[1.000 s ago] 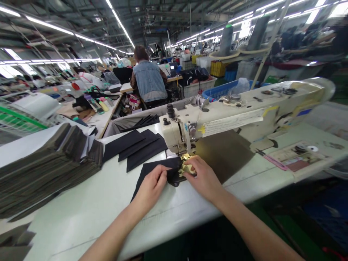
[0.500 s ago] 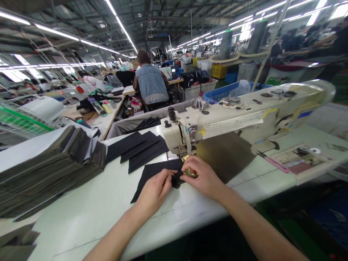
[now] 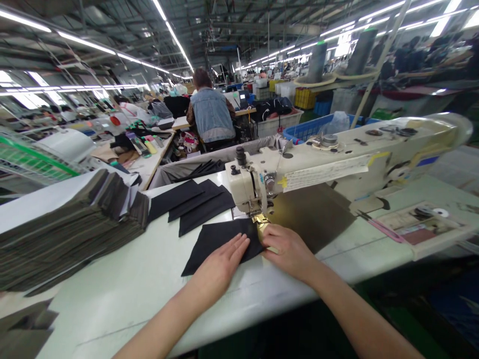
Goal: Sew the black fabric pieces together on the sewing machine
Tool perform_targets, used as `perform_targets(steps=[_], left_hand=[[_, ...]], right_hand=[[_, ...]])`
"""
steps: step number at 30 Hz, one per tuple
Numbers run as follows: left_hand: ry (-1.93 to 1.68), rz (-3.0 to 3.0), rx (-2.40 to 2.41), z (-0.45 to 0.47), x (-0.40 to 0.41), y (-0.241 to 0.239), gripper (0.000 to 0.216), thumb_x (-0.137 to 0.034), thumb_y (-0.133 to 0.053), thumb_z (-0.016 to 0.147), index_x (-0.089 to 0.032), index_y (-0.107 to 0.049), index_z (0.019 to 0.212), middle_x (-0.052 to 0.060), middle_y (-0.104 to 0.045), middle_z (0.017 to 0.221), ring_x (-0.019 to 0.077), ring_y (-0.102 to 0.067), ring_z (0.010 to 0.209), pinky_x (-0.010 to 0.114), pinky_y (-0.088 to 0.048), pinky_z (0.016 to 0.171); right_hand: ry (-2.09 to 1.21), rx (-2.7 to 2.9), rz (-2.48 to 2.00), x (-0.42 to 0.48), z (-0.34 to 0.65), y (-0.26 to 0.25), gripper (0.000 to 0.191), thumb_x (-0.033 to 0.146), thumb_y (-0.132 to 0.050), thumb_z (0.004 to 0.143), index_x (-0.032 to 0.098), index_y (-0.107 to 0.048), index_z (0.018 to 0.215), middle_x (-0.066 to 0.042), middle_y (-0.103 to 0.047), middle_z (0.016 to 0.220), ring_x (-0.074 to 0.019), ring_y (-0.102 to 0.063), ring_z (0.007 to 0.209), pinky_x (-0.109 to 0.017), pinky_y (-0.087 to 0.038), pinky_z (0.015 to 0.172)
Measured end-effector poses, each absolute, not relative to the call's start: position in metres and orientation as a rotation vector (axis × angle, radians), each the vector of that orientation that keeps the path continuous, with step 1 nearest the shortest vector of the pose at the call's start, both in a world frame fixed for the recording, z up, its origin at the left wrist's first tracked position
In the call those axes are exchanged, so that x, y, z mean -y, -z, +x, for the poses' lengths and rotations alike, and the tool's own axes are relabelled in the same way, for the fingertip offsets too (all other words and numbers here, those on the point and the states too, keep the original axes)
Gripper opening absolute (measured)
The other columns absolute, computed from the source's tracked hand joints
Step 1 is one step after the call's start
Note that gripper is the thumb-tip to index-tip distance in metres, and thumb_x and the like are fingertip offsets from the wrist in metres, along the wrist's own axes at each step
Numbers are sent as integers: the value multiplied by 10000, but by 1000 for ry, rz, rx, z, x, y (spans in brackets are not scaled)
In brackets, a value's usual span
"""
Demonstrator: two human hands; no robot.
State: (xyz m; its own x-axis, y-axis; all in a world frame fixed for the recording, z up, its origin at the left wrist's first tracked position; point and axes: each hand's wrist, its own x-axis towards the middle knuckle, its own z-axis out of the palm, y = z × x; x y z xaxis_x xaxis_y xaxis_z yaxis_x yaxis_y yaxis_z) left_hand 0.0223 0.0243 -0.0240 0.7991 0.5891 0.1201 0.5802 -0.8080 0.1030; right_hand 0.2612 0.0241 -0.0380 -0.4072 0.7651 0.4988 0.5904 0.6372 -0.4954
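Note:
A piece of black fabric point(image 3: 211, 242) lies flat on the pale sewing table point(image 3: 130, 279), its right end under the head of a sewing machine point(image 3: 241, 187). My left hand point(image 3: 220, 262) rests on the fabric with its fingers stretched out and side by side. At the fabric's right edge, my right hand point(image 3: 288, 249) is closed in a pinch beside a brass-coloured attachment point(image 3: 262, 222) below the needle area. Its fingertips partly hide the edge they grip. Behind the fabric, several other black fabric pieces point(image 3: 204, 207) overlap one another.
A tall stack of dark cut pieces point(image 3: 71, 234) stands at the left. To the right lie pink-handled tweezers point(image 3: 389, 232) and a shallow tray point(image 3: 422, 224) with bobbins. Past the table, a person in a denim vest point(image 3: 213, 114) sits facing away, near a blue crate point(image 3: 310, 130).
My left hand has gone from pinching the fabric's edge to lying flat on it. The bunched edge is now smoothed out. My right hand stays close to the brass-coloured attachment.

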Motion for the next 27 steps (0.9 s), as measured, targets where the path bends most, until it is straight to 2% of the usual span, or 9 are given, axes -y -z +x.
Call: perform_targets(steps=[2,5,9,12,15,18,20,23,27], left_hand=[[-135,2979,-923,19,-24,29,520,-67,-382,981,-116,-377,1499,145,-466,1532,242,-374,1461,412,-407,1160],[-24,3003,-927,16,-19,35,538,-95,-418,984,-151,-380,1517,140,-391,1578,268,-344,1474,437,-371,1177],[56,2935,-990,15,-2,31,715,-39,-459,897,-295,-336,1553,86,-254,1644,327,-235,1510,556,-319,1176],[59,2860,-962,18,7,13,752,-31,-478,837,-335,-397,1520,34,-270,1644,336,-221,1515,624,-264,1179],[-115,2773,-965,23,2,1,600,-107,-451,914,-273,-448,1491,43,-393,1593,270,-333,1482,564,-244,1216],[-375,2699,-1246,20,-11,12,539,-186,-361,1006,-165,-349,1544,129,-384,1589,253,-352,1473,497,-312,1204],[-380,2733,-1394,11,-18,30,605,-250,-395,999,-138,-261,1579,168,-341,1603,292,-296,1496,526,-308,1194],[-292,2834,-1476,-3,-17,55,637,-338,-398,1010,-131,-233,1589,183,-307,1613,312,-260,1507,545,-271,1198],[-298,2824,-1628,-11,-7,64,703,-521,-388,1017,-78,-305,1556,224,-297,1604,351,-274,1497,561,-312,1170]], right_hand=[[-245,2201,-1078,-21,263,42,237,161,-742,831,182,-594,647,3,-574,761,-148,-549,738,-273,-413,668],[-227,2287,-1126,-14,267,43,230,188,-724,852,180,-615,650,-4,-581,743,-155,-549,724,-287,-414,659],[-407,2259,-1175,1,280,27,162,172,-683,854,187,-647,697,-10,-598,777,-164,-572,757,-310,-443,708],[-509,2066,-1138,6,278,10,168,174,-571,920,192,-672,787,-28,-618,828,-168,-602,805,-317,-485,752],[-466,1959,-1096,2,249,2,263,190,-440,996,169,-678,1105,-97,-671,1077,-198,-628,1028,-355,-513,932],[-450,2092,-1046,-9,205,8,440,193,-341,1028,75,-480,1428,-180,-518,1463,-225,-447,1384,-411,-378,1162],[-472,2169,-1132,-14,181,19,526,321,-366,1049,33,-403,1488,-201,-421,1548,-251,-343,1466,-437,-320,1206],[-444,2218,-1317,-10,167,42,741,538,-447,1006,-21,-387,1489,-236,-360,1566,-308,-301,1485,-471,-285,1222],[-245,2201,-1436,16,191,63,725,543,-481,989,11,-424,1478,-222,-357,1570,-317,-321,1476,-491,-317,1207]])
